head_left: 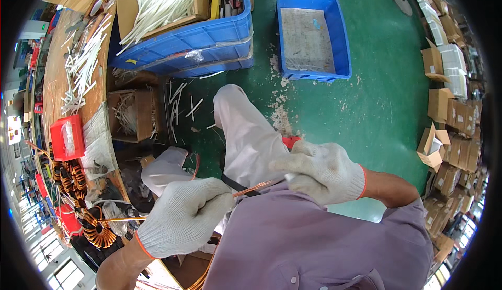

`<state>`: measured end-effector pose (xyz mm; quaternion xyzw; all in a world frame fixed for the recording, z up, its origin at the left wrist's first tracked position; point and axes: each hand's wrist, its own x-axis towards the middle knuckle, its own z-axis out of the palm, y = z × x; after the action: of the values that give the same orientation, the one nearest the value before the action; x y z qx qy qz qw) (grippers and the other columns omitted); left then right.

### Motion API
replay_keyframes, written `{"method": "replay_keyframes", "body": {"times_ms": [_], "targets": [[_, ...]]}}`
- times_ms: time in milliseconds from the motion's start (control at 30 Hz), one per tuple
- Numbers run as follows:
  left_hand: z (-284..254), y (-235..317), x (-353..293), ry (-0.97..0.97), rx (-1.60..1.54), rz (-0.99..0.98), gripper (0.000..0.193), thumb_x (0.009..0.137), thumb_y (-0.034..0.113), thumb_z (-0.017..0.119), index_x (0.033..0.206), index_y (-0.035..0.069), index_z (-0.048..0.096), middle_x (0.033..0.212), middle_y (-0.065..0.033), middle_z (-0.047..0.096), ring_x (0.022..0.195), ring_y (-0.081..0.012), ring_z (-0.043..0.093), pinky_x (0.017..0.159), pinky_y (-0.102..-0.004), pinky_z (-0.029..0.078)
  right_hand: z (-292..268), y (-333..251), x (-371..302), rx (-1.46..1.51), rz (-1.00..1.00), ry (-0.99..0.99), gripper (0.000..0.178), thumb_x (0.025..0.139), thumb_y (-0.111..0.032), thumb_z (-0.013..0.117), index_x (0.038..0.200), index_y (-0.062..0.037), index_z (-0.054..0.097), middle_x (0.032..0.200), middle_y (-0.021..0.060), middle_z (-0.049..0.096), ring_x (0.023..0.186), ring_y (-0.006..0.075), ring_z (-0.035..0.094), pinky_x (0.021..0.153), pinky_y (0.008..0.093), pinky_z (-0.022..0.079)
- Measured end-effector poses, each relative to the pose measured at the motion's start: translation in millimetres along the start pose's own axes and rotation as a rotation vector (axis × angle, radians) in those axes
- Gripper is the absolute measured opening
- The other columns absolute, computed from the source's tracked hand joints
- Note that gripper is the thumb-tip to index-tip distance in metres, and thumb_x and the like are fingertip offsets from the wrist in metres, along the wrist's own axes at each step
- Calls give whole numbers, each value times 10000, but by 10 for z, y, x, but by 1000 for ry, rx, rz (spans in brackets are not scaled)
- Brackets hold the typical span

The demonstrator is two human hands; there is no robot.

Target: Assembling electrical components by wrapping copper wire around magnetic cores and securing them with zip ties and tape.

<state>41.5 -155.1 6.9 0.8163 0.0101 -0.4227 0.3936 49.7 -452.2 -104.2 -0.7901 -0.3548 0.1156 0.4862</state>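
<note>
A thin bundle of copper wires (252,188) runs across my lap between my two gloved hands. My left hand (185,214), in a white knit glove with an orange cuff, is closed round the bundle's left part. The wires' right end meets the fingers of my right hand (324,172), also gloved and closed. A small red piece (291,141) shows beside the right hand's knuckles; whether it is held is hidden. Left of my left hand, copper-wound ring coils (98,228) lie at the bench edge, with a copper lead reaching towards my wrist.
A wooden bench (52,88) on the left bears white tubes (83,73) and a red bin (68,137). Ahead stand stacked blue crates (209,41) under a carton of white strips (162,0). A blue tub (342,39) sits on the green floor; cartons (447,146) line the right.
</note>
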Motion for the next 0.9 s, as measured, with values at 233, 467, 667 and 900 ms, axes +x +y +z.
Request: {"method": "replay_keyframes", "body": {"times_ms": [233, 467, 667, 900], "targets": [[-18, 39, 7, 1, -39, 8, 198, 1024, 118, 681, 1101, -52, 747, 802, -153, 709, 700, -160, 653, 645, -329, 513, 117, 82, -15, -10, -81, 107, 416, 846, -121, 877, 1228, -84, 715, 914, 70, 667, 731, 278, 688, 574, 393, 537], [-25, 40, -14, 29, -27, 19, 192, 1026, 113, 689, 1106, -52, 743, 814, -150, 708, 705, -155, 649, 653, -320, 516, 143, 22, 24, -94, -117, 92, 362, 854, -148, 901, 1169, -90, 734, 920, 68, 673, 723, 272, 685, 566, 386, 530], [-19, 22, -21, 13, -52, 27, 182, 1028, 112, 689, 1091, -52, 734, 791, -144, 688, 693, -155, 633, 642, -329, 506, 161, 28, 57, -115, -154, 131, 321, 861, -176, 901, 1135, -108, 748, 906, 70, 667, 697, 270, 675, 550, 375, 520], [-31, 129, -11, 11, -80, -38, 192, 982, 86, 655, 973, -83, 745, 785, -98, 689, 699, -124, 602, 645, -313, 489, 160, -21, 161, -98, -202, 56, 273, 882, -227, 885, 1095, -119, 752, 916, 59, 670, 689, 247, 662, 529, 375, 496]]}}
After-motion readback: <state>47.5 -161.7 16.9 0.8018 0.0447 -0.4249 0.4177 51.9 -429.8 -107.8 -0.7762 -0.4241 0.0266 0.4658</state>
